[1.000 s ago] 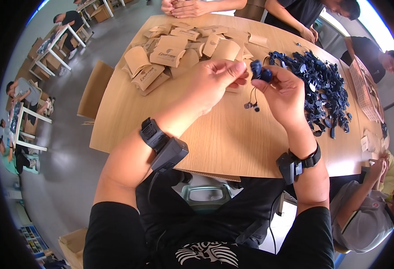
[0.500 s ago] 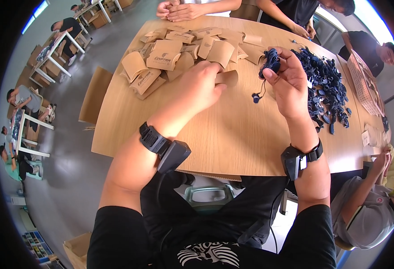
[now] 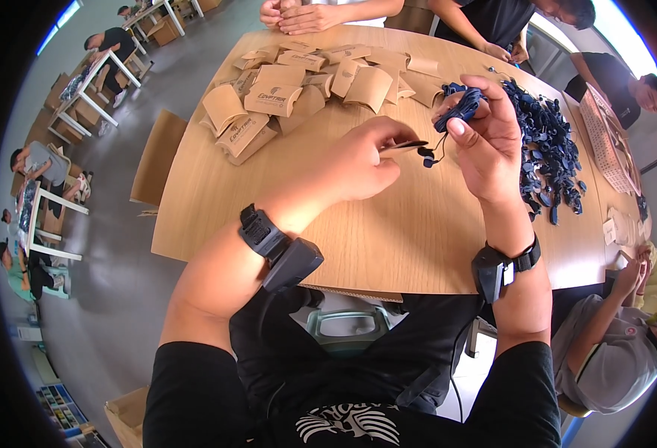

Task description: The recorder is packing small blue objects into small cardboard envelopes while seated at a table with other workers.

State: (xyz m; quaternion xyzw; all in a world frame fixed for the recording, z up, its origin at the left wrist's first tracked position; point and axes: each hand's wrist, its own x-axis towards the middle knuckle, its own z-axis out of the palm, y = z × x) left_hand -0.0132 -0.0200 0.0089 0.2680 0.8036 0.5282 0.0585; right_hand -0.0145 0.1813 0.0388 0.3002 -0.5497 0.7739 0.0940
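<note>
Head view | left hand (image 3: 366, 160): fingers closed on a brown carton (image 3: 397, 150) | right hand (image 3: 490, 149): partly curled, pinching coiled navy earphones (image 3: 463, 109) above the worktop (image 3: 410, 239), earbuds (image 3: 428, 160) dangling near the carton | carton pile (image 3: 272, 93), upper left; dark-blue heap (image 3: 554, 153), right

Brown boxes (image 3: 274, 91) and black shirt (image 3: 347, 423) bear lettering

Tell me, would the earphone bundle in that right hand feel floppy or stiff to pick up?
The earphone bundle probably squashes a little, since its thin cord is wound in loops. Its earbuds would likely swing, because they dangle below it. It probably wouldn't roll far, being lumpy rather than round.
</note>
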